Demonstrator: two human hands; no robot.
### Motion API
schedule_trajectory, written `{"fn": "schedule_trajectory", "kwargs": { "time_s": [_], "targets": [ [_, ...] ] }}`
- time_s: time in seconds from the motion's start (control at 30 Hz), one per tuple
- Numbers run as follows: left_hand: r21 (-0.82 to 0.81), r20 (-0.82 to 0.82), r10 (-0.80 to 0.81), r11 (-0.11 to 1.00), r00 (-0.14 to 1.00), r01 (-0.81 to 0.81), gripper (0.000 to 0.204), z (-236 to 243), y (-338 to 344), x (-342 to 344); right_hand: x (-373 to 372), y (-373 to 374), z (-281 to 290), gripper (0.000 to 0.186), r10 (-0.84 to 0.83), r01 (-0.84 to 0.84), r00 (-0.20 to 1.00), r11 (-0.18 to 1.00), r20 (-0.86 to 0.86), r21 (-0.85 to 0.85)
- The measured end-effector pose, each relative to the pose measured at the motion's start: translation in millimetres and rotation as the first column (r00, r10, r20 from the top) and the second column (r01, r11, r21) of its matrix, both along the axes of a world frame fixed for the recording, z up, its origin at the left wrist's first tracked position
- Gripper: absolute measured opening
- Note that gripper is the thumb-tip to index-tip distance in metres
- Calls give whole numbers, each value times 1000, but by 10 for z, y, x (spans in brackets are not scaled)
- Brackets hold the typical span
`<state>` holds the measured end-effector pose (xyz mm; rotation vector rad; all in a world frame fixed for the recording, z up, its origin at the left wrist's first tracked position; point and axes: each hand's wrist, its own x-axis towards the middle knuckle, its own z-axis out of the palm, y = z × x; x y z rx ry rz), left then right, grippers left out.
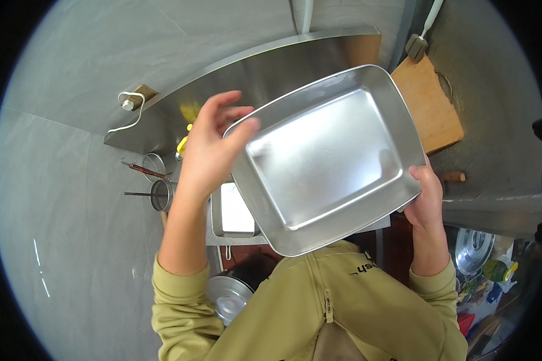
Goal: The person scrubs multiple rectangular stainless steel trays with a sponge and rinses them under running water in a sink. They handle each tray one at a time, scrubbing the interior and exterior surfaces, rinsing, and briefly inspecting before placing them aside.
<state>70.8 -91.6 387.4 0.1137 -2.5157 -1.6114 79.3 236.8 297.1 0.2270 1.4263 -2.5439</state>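
A deep rectangular stainless steel pan is held up in front of my body, tilted, with its shiny inside facing me. Its lower right corner is in my right hand, the thumb over the rim and the other fingers hidden behind the wall. At the pan's upper left corner is my left hand, fingers apart and curved, the thumb in front of the rim. Whether it touches the metal I cannot tell. Behind the pan, a smaller metal tray shows in part on the counter.
A wooden cutting board leans at the right, beside a grey brush-like tool. Metal utensil holders with sticks hang at the left near a wall socket. A lidded pot stands below, and another metal lid lies lower right.
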Motion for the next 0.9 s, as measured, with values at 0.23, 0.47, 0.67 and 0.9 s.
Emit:
{"fn": "schedule_trajectory", "kwargs": {
  "time_s": [0.23,0.47,0.67,0.9],
  "targets": [
    [899,282,-128,381,951,-215,54,-947,352,975,-127,-25,-222,46,-39,65,994,959,-98,274],
    [838,413,-30,405,910,-367,54,-1136,477,1293,-120,-179,229,33,489,310,707,435,-510,846],
    [839,319,19,459,948,-292,48,-1106,607,1462,202,-768,-6,29,920,230,305,181,-247,956],
    [864,229,-62,473,971,-173,54,-1133,512,1536,-48,-938,264,16,956,366,219,102,-193,925]
  ]
}}
